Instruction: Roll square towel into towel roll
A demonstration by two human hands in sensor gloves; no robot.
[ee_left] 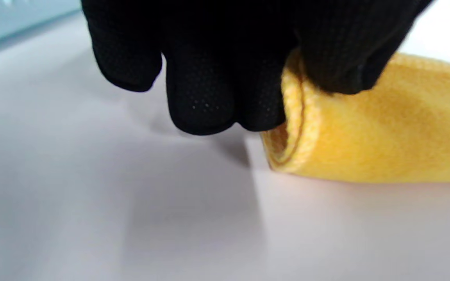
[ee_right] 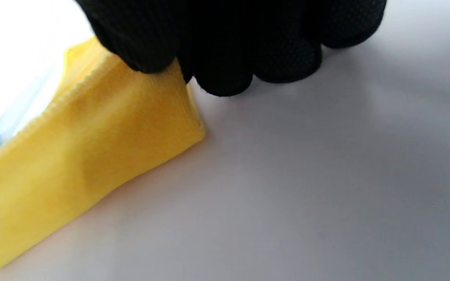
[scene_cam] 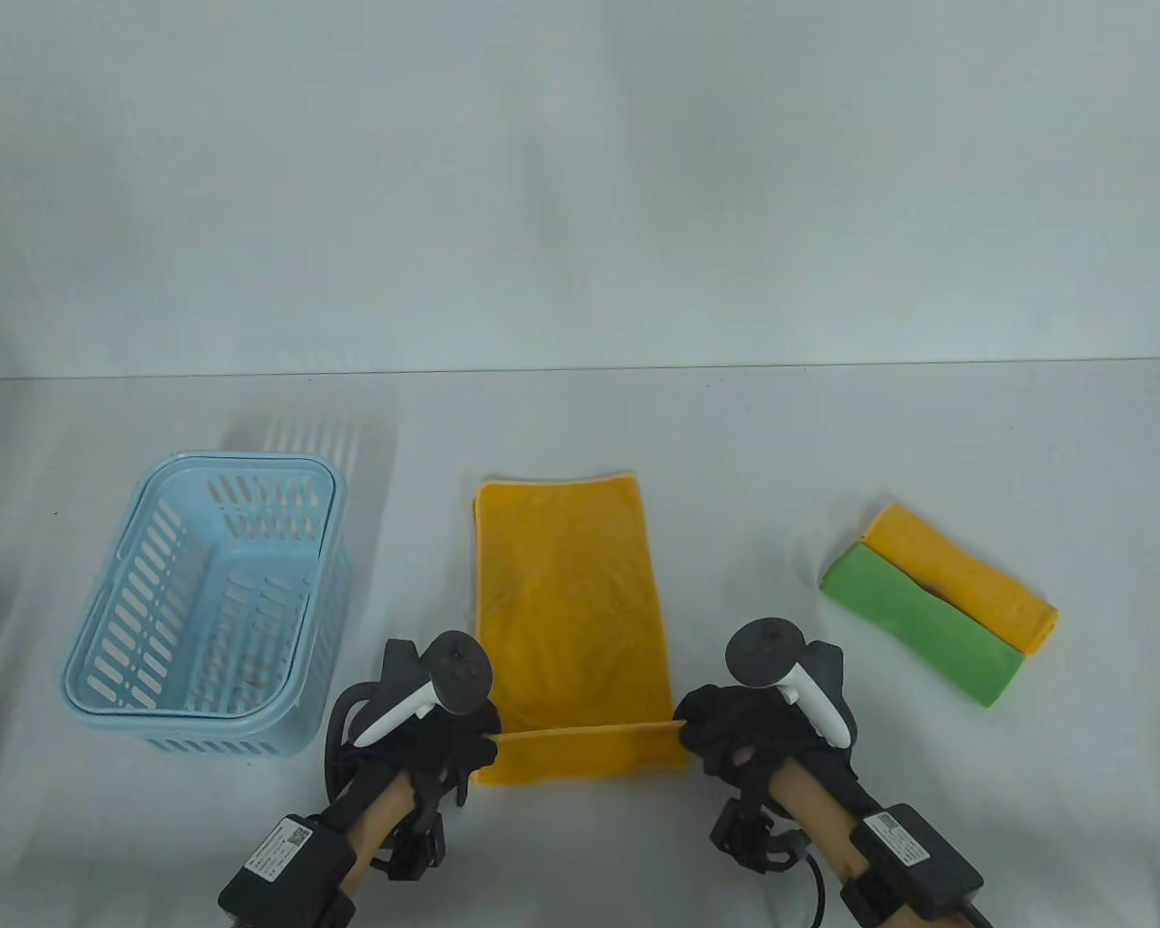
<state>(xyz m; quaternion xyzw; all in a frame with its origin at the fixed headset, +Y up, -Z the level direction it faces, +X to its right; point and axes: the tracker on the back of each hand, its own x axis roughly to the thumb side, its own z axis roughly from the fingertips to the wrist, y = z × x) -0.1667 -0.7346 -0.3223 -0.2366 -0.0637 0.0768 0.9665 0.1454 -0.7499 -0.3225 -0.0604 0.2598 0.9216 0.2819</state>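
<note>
The orange towel (scene_cam: pixel 572 619) lies lengthwise on the surface (scene_cam: pixel 580 851). The left hand (scene_cam: pixel 445 739) and right hand (scene_cam: pixel 730 735) each pinch a near corner, with only the first turn rolled; most remains flat.

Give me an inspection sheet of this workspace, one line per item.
Surface: pale grey table, bare between the things.
Job's things: yellow towel lies flat at centre, near edge folded over as the first turn.
Clutter: blue basket at left; rolled green towel and rolled yellow towel side by side at right.
Grippers: left hand pinches the fold's left end; right hand pinches its right end.
Cables: black cable by the right forearm; loops by the left wrist.
Surroundings: plain white wall.
</note>
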